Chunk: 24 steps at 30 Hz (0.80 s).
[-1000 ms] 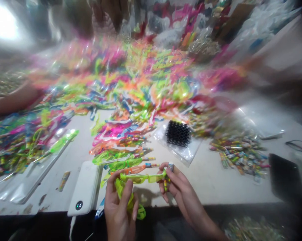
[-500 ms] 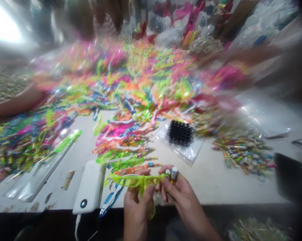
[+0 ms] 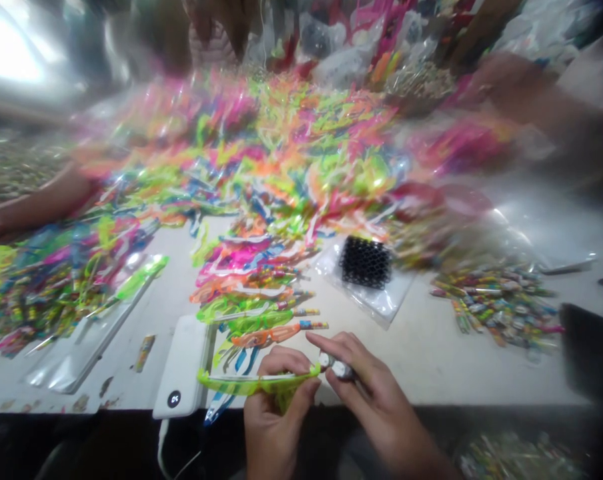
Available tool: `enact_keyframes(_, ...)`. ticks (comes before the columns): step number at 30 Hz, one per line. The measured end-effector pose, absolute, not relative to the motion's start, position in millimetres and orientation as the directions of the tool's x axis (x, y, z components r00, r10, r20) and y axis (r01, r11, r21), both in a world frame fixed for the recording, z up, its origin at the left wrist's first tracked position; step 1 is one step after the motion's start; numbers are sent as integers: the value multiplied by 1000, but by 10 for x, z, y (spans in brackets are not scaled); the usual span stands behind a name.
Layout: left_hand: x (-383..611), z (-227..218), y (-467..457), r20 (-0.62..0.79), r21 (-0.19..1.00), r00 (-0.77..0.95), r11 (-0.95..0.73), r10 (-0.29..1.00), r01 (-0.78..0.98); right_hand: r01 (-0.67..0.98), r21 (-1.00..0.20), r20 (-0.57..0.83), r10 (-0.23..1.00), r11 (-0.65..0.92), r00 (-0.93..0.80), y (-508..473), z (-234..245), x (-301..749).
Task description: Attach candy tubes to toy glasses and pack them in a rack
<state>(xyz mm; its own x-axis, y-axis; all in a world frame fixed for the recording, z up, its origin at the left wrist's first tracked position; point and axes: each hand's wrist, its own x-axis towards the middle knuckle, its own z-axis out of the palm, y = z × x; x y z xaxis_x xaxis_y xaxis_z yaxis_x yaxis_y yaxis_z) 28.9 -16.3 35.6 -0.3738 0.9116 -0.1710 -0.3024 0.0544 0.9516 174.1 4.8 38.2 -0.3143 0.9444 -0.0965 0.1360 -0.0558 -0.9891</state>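
Neon-green plastic toy glasses (image 3: 254, 382), gripped closed in left hand (image 3: 274, 420) just above the white table's (image 3: 431, 373) front edge; small wrapped tube (image 3: 337, 365) pinched at the frame's end by right hand (image 3: 376, 393). Possible risk: thin frame cracking from twisting, or tube slipping from too light a pinch.

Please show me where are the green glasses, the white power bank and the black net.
Green plastic glasses (image 3: 241, 385): head view, on the lens.
White power bank (image 3: 181, 357): head view, top face.
Black plastic mesh (image 3: 365, 262): head view, its middle.
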Motion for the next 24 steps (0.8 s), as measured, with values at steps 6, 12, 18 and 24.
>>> enact_keyframes(6,184,265,-156,60,982,-285,-108,957,-155,126,-990,13,924,65,-381,28,404,1763)
enact_keyframes(12,161,246,-128,223,967,-225,-245,948,-71,279,-929,137,925,245,-355,9,399,1734)
enact_keyframes(18,290,213,-98,288,938,-260,-326,922,-116,412,-821,257,900,395,-351,-35,375,1750)
enact_keyframes(24,389,87,-88,169,944,-254,-231,952,-236,503,-761,278,907,409,-317,-28,326,1790)
